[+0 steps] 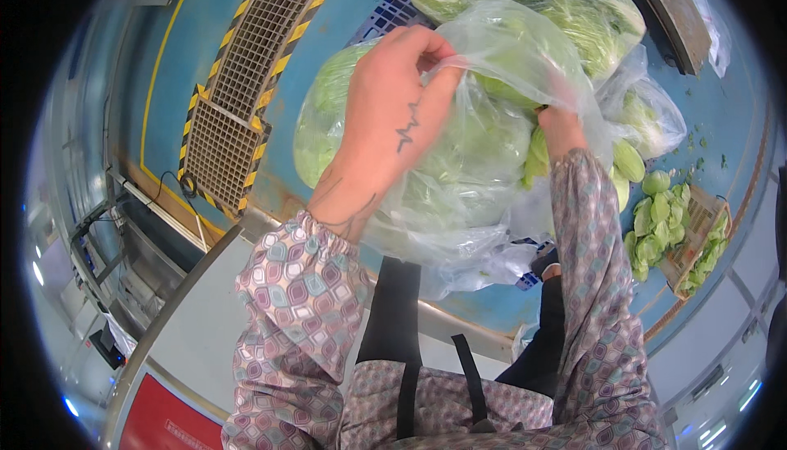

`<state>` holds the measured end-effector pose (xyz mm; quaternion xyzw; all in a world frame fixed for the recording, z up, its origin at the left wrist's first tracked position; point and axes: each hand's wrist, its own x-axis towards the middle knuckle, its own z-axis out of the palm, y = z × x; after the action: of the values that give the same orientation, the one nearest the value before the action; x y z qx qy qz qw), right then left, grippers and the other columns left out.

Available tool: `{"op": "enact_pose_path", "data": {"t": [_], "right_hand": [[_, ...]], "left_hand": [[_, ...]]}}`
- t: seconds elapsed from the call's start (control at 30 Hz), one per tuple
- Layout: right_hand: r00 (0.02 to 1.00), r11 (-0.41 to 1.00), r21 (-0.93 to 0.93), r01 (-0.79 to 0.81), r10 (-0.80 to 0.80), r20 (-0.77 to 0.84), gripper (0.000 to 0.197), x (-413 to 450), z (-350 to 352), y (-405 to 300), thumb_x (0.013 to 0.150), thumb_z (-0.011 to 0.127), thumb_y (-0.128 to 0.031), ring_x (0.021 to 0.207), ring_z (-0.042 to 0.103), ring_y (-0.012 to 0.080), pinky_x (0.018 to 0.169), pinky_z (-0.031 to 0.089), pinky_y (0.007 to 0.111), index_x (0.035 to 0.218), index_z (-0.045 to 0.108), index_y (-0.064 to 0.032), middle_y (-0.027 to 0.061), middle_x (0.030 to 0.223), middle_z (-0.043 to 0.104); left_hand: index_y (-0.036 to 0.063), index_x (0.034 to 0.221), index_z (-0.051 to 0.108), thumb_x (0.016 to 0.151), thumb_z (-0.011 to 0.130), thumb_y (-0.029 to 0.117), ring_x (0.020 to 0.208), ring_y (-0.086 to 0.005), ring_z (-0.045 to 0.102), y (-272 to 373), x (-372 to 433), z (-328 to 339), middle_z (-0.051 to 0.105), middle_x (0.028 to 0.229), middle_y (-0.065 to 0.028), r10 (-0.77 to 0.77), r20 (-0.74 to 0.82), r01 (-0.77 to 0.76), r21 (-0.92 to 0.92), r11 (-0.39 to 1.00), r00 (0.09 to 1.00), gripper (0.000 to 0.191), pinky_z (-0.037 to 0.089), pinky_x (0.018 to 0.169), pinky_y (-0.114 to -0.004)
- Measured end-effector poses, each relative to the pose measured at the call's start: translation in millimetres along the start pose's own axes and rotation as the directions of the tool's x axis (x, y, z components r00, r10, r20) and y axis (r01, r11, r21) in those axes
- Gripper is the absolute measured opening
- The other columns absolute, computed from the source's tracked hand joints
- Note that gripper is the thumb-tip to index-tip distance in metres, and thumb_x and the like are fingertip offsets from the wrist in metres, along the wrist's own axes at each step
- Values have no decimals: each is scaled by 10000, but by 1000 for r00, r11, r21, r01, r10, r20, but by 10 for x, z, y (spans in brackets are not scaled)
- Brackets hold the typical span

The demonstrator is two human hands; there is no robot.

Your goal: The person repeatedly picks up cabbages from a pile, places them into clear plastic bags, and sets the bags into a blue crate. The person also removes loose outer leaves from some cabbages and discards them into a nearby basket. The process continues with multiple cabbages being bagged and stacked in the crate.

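Observation:
A clear plastic bag spreads in front of me, with pale green cabbages showing through the film. My left hand pinches the edge of this bag between thumb and fingers. To its right, my right hand reaches under the loose film. Its fingers are blurred behind the plastic, so what they hold is hidden. Green leaves show just left of the right wrist. Another bagged cabbage lies left of the left hand, and a large wrapped bundle of cabbages sits beyond both hands.
Loose cabbages and a small bag of cabbage lie on the right. A crate stands among piled leaves on the blue floor. A floor grate with striped edging runs along the left. Blue plastic latticework shows beneath the bags.

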<state>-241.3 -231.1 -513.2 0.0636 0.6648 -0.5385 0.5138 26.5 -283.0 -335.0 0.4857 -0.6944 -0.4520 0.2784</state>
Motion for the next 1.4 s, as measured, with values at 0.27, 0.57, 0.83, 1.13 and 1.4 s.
{"op": "enact_pose_path", "data": {"t": [0.27, 0.57, 0.83, 1.13, 1.4], "right_hand": [[985, 980, 120, -160, 166, -38, 587, -1579, -727, 157, 986, 788, -304, 1205, 698, 261, 1038, 582, 432, 1488, 586, -75, 80, 1383, 697], [960, 952, 126, -278, 270, 74, 685, -3092, -1256, 323, 998, 766, -226, 1339, 615, 260, 1117, 530, 415, 1573, 455, -19, 114, 1507, 596], [982, 984, 175, -9, -24, 185, 742, -3919, -1641, -62, 974, 781, -204, 1382, 578, 281, 1157, 493, 446, 1597, 419, -26, 126, 1533, 572], [938, 932, 186, 311, -332, 99, 753, -4632, -791, -431, 844, 901, -117, 1255, 633, 245, 1078, 519, 403, 1469, 489, -30, 106, 1375, 648], [904, 944, 51, 327, -328, 275, 842, -5244, -686, -856, 815, 924, -135, 1281, 619, 238, 1109, 494, 409, 1518, 472, -29, 101, 1398, 639]], "left_hand": [[21, 1091, 646, 1035, 651, 176, 761, -300, 688, -201, 255, -56, 710, 873, -164, -39, -196, 64, 124, 990, 980, 164, 542, 722, -407], [-16, 1082, 644, 1007, 675, 279, 884, -272, 705, -1288, 281, -566, 720, 963, -176, -348, -461, 456, 145, 878, 816, 305, 549, 813, -418], [-39, 1274, 628, 921, 748, 233, 1048, -355, 688, -1050, -76, -649, 706, 1114, -206, -351, -114, 361, 86, 928, 929, 462, 532, 977, -415], [-11, 1407, 590, 937, 827, 288, 1338, -350, 569, 888, -1509, -952, 587, 1412, -215, -240, -20, 241, 62, 968, 970, 605, 446, 1148, -448], [13, 1581, 472, 1029, 705, 383, 1409, -262, 544, 1796, -1565, -1532, 608, 1496, -132, -220, 613, 592, -511, 623, 759, 705, 418, 1189, -439]]}}
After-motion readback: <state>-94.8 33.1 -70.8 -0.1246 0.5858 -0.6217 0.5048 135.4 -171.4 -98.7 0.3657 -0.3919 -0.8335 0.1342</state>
